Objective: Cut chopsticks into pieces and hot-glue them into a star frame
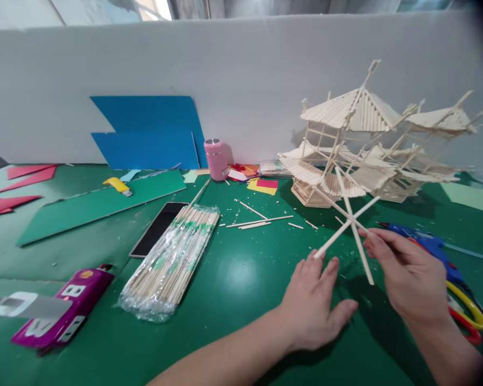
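A star-shaped frame of thin wooden sticks (351,218), joined at a middle hub, is held tilted above the green table. My right hand (412,276) pinches one of its sticks between thumb and fingers. My left hand (312,305) lies low over the tabletop with its fingers apart; the end of another spoke meets its fingertips, and whether it presses on them I cannot tell. Behind the frame stands a wooden stick model of tiered pavilions (358,112) with slatted roofs. Several loose sticks (254,225) and small scraps lie on the table left of the frame.
At the right are a blue glue gun (430,244) and scissors (473,305) with yellow and red handles. A plastic-wrapped stick bundle (173,257) overlaps a phone (153,230). Leftward lie a purple power strip (82,289) and yellow cutter (118,186). A pink bottle (216,161) stands behind.
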Motion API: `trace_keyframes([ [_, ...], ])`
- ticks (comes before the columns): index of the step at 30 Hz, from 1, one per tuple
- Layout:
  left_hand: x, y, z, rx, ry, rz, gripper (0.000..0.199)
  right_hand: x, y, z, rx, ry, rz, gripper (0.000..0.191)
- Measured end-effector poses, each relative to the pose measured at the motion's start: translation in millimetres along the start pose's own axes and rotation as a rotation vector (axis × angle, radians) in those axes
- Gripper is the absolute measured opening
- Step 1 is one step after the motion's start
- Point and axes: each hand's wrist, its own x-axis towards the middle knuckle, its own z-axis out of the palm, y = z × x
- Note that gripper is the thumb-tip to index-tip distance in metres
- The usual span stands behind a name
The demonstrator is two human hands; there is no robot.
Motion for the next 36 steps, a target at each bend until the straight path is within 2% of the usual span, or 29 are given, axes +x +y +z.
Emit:
trace_keyframes([
  [2, -28.9, -12.6, -11.0, 0.068, 0.052, -0.073, 0.064, 1.1, 4.8, -9.1, -0.028, 0.033, 0.019, 0.020],
  [4, -66.8, -39.1, -20.8, 0.236, 0.164, -0.238, 0.059, 1.0, 10.0, -16.4, -0.041, 0.039, 0.043, 0.020],
  [6, -101.1, -69.4, -26.2, 0.456, 0.254, -0.355, 0.066, -0.6, 14.2, -20.6, -0.042, 0.011, 0.065, 0.020],
  [9, -123.7, -97.0, -24.8, 0.681, 0.297, -0.409, 0.074, -3.9, 16.2, -21.3, -0.030, -0.049, 0.058, 0.021],
  [12, -104.1, -89.1, -15.2, 0.699, 0.228, -0.348, 0.078, -5.8, 14.2, -19.1, -0.027, -0.088, 0.028, 0.020],
  [15, -58.8, -59.5, -1.5, 0.563, 0.100, -0.269, 0.080, -6.6, 11.7, -19.4, -0.031, -0.092, 0.003, 0.017],
  [19, -1.6, -13.8, 23.0, 0.319, 0.019, -0.139, 0.083, -5.7, 10.4, -25.4, -0.038, -0.089, -0.008, 0.015],
  [21, 15.4, 8.1, 34.4, 0.188, -0.058, -0.051, 0.085, -3.6, 9.2, -29.2, -0.051, -0.079, -0.005, 0.015],
  [24, 23.2, 30.6, 39.7, 0.001, -0.158, 0.094, 0.082, 1.3, 5.2, -35.5, -0.065, -0.054, 0.004, 0.018],
  [26, 17.6, 30.9, 32.7, -0.051, -0.167, 0.158, 0.077, 4.8, 2.5, -40.2, -0.096, -0.029, 0.006, 0.019],
  [28, 6.5, 16.8, 19.9, 0.007, -0.112, 0.140, 0.074, 7.2, 1.6, -44.6, -0.128, -0.002, 0.006, 0.019],
  [32, -12.8, -29.2, 0.1, 0.260, 0.014, -0.156, 0.078, 6.5, 5.5, -45.4, -0.135, -0.043, -0.003, 0.016],
  [34, -11.8, -39.2, 3.2, 0.331, 0.041, -0.220, 0.081, 4.4, 6.2, -39.6, -0.125, -0.094, -0.020, 0.014],
  [36, -2.0, -31.2, 16.2, 0.310, 0.038, -0.193, 0.082, 2.7, 3.3, -31.2, -0.108, -0.140, -0.037, 0.014],
])
